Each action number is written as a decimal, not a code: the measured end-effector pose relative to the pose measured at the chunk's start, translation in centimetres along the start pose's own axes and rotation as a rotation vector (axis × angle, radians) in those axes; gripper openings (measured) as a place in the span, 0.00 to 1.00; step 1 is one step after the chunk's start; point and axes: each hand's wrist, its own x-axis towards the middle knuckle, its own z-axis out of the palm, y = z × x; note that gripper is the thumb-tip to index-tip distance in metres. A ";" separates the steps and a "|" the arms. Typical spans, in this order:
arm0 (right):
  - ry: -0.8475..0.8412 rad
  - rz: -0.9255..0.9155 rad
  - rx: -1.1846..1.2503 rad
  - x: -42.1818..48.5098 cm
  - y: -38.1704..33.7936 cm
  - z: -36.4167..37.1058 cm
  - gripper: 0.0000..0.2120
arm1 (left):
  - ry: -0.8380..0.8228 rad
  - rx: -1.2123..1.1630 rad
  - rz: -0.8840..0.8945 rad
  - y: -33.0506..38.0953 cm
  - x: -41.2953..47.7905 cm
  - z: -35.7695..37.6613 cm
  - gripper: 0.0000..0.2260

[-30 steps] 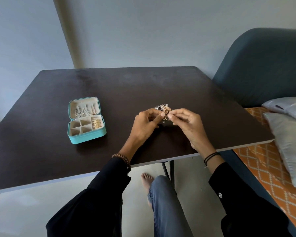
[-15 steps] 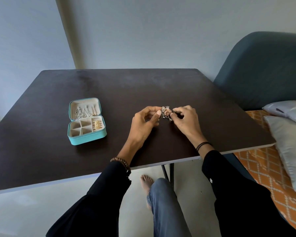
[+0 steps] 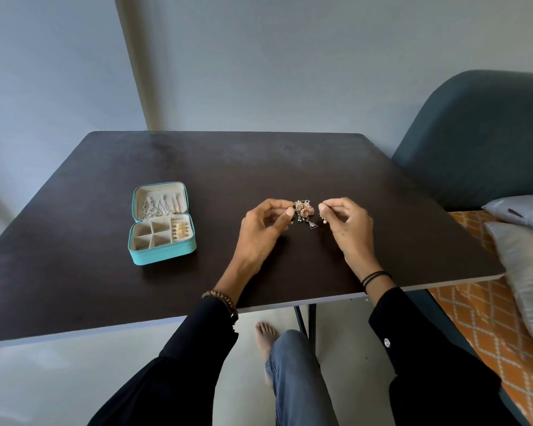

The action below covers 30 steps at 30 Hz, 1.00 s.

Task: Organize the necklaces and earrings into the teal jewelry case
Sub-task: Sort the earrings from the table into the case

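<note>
1. Left hand (image 3: 263,232) pinches the left side of the earring cluster (image 3: 305,212), at the middle of the table (image 3: 74,272).
2. Right hand (image 3: 350,226) pinches a small earring (image 3: 322,218) just right of the cluster.
3. The case (image 3: 162,256) lies open toward the left edge, with chains (image 3: 154,207) in its lid and gold pieces (image 3: 180,230) in its right compartment.

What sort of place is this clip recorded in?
Most likely a room in a home, perhaps a bedroom: a dark table stands beside a teal upholstered back, seemingly a headboard or sofa, with grey pillows on an orange patterned cover. The walls are plain.
</note>
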 end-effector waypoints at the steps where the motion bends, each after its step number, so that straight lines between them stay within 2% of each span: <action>1: 0.006 0.005 0.037 0.0 0.1 -0.1 0.06 | -0.003 -0.002 0.000 0.0 0.0 0.0 0.04; 9: -0.047 0.075 0.314 -0.2 -0.4 -0.6 0.07 | -0.016 0.014 0.002 0.0 0.1 -0.1 0.08; 16: -0.134 0.064 0.426 -0.5 -0.9 -0.9 0.08 | -0.042 0.038 0.017 0.3 -0.2 -0.1 0.07; 30: -0.288 0.057 0.454 -1.8 -1.5 -1.4 0.09 | -0.098 0.094 0.000 0.8 -0.7 0.1 0.08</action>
